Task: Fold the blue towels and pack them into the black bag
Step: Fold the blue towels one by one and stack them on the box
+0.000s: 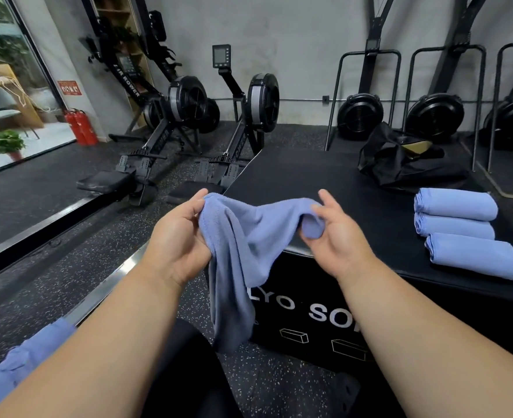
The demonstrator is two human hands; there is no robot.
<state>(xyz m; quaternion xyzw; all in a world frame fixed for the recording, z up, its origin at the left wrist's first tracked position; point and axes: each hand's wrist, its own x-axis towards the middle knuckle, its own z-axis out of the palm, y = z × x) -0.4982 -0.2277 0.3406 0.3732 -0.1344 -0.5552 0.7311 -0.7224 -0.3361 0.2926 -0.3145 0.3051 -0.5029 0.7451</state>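
Rowing machines (188,116) line the grey back wall of this gym, and a black plyo box (324,182) in the foreground serves as the table. Above its near corner the person holds an unfolded blue towel (240,245) between both hands: the left hand (179,236) has its fingers curled round one bunched end, while the right hand (336,233) pinches the other end between thumb and fingers. Most of the cloth hangs slack down the front of the box, which suggests the hands are hunting for corners to spread it before the first fold. On the right side of the box three folded towels (460,230) lie in a neat row, touching one another, seemingly staged close to where they will be packed. Behind them, at the far edge, sits the black bag (400,158), crumpled, its mouth gaping toward the towels; I can see no towel inside it, though much of its interior is hidden. More blue towels (17,366) lie heaped at the lower left, apparently waiting their turn, so folding seems roughly midway and packing not yet begun.
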